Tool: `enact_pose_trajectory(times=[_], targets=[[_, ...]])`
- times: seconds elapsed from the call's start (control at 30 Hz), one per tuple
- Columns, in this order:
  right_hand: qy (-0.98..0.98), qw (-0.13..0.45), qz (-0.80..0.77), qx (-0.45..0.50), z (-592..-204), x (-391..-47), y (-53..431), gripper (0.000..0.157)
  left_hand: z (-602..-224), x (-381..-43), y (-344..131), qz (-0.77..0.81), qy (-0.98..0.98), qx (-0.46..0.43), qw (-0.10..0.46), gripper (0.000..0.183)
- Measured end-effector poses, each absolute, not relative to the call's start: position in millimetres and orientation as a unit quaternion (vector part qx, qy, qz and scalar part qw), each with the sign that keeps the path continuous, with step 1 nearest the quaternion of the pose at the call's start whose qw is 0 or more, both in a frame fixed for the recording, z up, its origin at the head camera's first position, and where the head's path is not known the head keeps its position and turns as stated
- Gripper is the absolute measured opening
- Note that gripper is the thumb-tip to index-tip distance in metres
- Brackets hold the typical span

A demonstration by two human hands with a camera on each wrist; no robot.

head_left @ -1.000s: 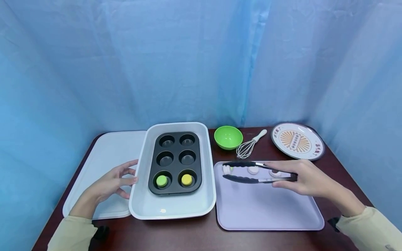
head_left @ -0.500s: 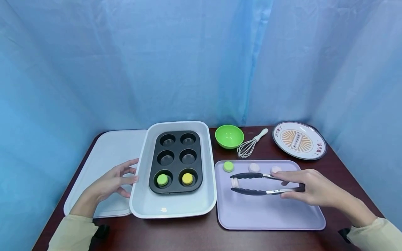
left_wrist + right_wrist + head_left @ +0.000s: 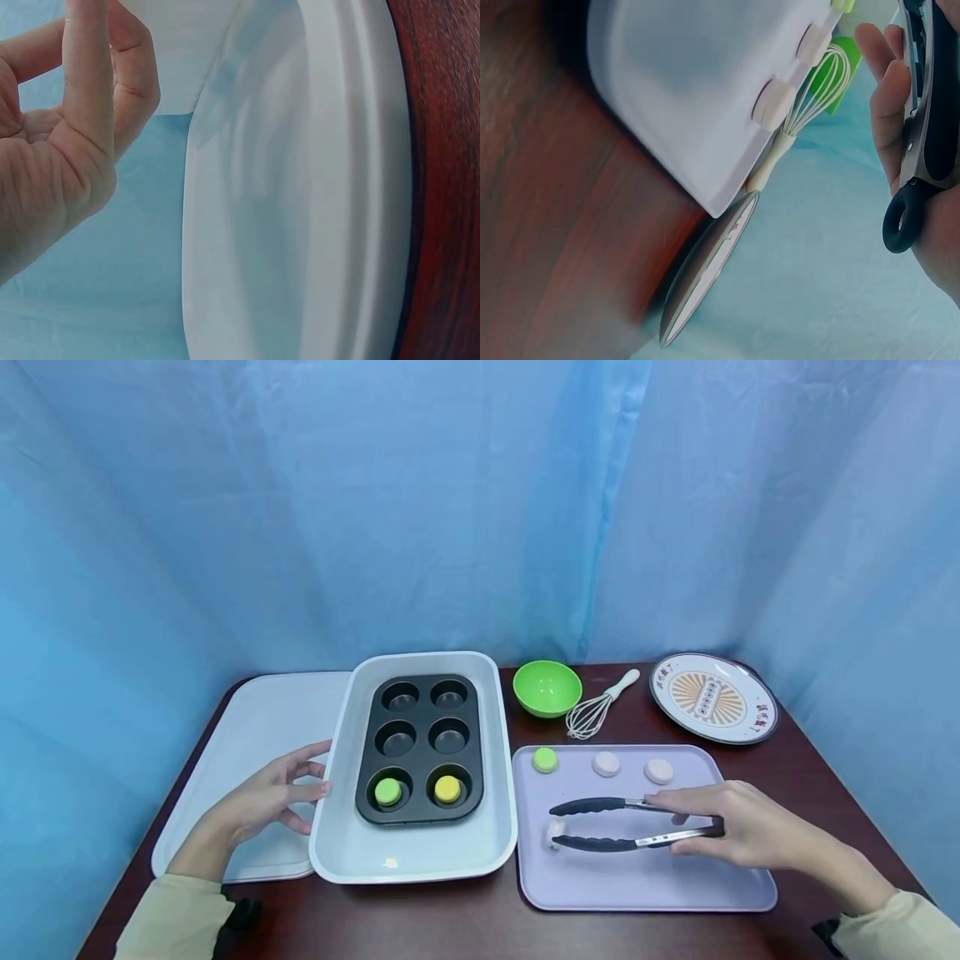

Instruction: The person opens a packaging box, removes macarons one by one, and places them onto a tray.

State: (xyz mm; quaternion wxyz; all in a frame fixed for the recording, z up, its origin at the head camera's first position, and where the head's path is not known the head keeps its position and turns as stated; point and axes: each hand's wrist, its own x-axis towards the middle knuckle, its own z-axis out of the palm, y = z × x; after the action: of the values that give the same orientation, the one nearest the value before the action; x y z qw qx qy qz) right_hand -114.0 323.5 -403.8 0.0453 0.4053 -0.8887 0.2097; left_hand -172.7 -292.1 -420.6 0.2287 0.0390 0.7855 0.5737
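My right hand (image 3: 738, 824) grips black-tipped tongs (image 3: 600, 843) low over the lilac tray (image 3: 645, 885). Their arms stand apart. A pale pink macaron (image 3: 556, 831) lies at their tips, partly behind the near arm; its contact with the tray cannot be told. A green macaron (image 3: 545, 760) and two pale ones lie along the tray's back. My left hand (image 3: 258, 797) holds the left rim of the deep white tray (image 3: 405, 860), fingers bent beneath the thumb. Inside it is a dark muffin tin (image 3: 423, 752), with a green macaron (image 3: 387, 792) and a yellow macaron (image 3: 447, 789) in the front cups.
A white board-like lid or tray (image 3: 251, 727) lies under my left hand. Behind the lilac tray are a green bowl (image 3: 547, 689), a whisk (image 3: 592, 714) and a patterned plate (image 3: 712, 700). Blue curtain (image 3: 480, 510) surrounds the dark wooden table (image 3: 412, 927).
My right hand has brought the tongs and the pale macaron from the lilac tray's back toward its middle, down and nearer. The tongs no longer squarely clasp the macaron. My left hand has stayed put.
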Motion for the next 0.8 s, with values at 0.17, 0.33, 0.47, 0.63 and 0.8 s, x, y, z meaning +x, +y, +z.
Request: enact_pose_trajectory(times=[0.17,0.33,0.47,0.63,0.8], targets=[[-0.889,0.038,0.208,0.406,-405,-113,321,0.052,-420,-172,-292,0.578,0.782,0.041,0.229,0.077],[-0.892,0.034,0.197,0.404,-406,-114,321,0.052,-420,-172,-292,0.580,0.781,0.041,0.229,0.077],[-0.892,0.038,0.188,0.409,-409,-115,321,0.053,-421,-172,-292,0.578,0.782,0.041,0.228,0.077],[-0.890,0.044,0.168,0.421,-416,-119,317,0.054,-422,-171,-292,0.571,0.790,0.041,0.220,0.078],[-0.888,0.054,0.167,0.425,-414,-120,313,0.051,-422,-171,-293,0.569,0.791,0.037,0.221,0.077]])
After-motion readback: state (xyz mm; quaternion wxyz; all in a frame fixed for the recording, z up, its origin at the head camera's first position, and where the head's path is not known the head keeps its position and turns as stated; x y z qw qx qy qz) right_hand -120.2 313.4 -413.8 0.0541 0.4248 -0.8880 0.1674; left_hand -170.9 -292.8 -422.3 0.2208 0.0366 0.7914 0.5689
